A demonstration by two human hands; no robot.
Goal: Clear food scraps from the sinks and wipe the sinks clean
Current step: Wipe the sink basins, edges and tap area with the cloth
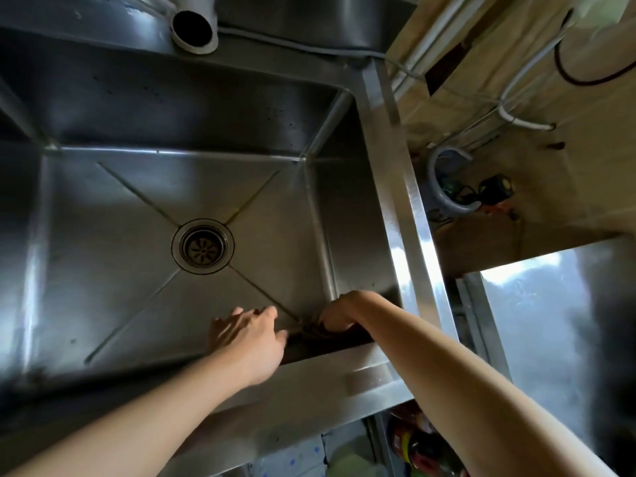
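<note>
In the sink's (103, 270) near right corner, the right hand (339, 313) curls down over a dark wet clump (311, 330), likely soft, slippery scraps best scooped from beneath, while the left hand (249, 330) lies open beside it; shadow hides what the clump really is.

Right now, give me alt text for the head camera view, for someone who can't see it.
Both hands reach into the near right corner of a stainless steel sink: the left hand lies with fingers extended on the basin floor, while the right hand curls over a dark clump that cannot be identified. The round drain strainer sits at the basin's centre.
</note>
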